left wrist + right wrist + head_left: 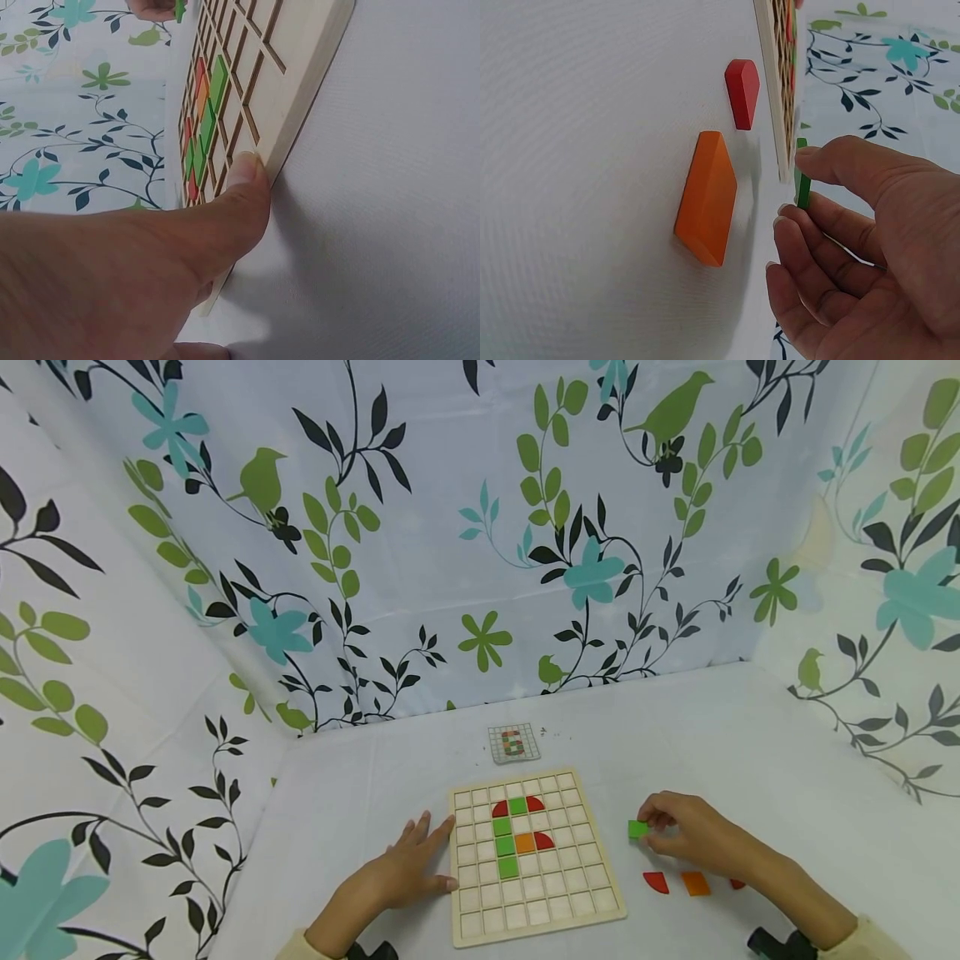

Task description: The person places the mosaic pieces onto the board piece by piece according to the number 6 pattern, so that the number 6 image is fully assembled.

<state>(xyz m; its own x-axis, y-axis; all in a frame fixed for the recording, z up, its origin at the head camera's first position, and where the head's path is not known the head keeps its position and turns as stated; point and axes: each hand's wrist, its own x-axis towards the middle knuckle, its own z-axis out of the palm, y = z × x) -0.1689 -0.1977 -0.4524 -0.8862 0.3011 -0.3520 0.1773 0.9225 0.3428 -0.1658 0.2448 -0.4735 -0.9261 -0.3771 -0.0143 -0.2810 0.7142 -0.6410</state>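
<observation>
A wooden grid board (540,910) lies on the white table, with green squares, an orange square and red quarter-circle tiles set in some of its cells. My left hand (408,867) rests at the board's left edge, fingers spread; in the left wrist view its thumb (244,172) lies on the rim. To the right of the board, my right hand (686,833) pinches a green square tile (637,829) between thumb and fingertips. The right wrist view shows this green tile (802,174) edge-on, held off to the right of the board.
Nearer the front right lie a red quarter-circle tile (656,882), an orange square tile (696,883) and another red tile (737,884) partly hidden by the right forearm. Behind the board sits a small pattern card (513,743). Patterned cloth (420,568) hangs around the table.
</observation>
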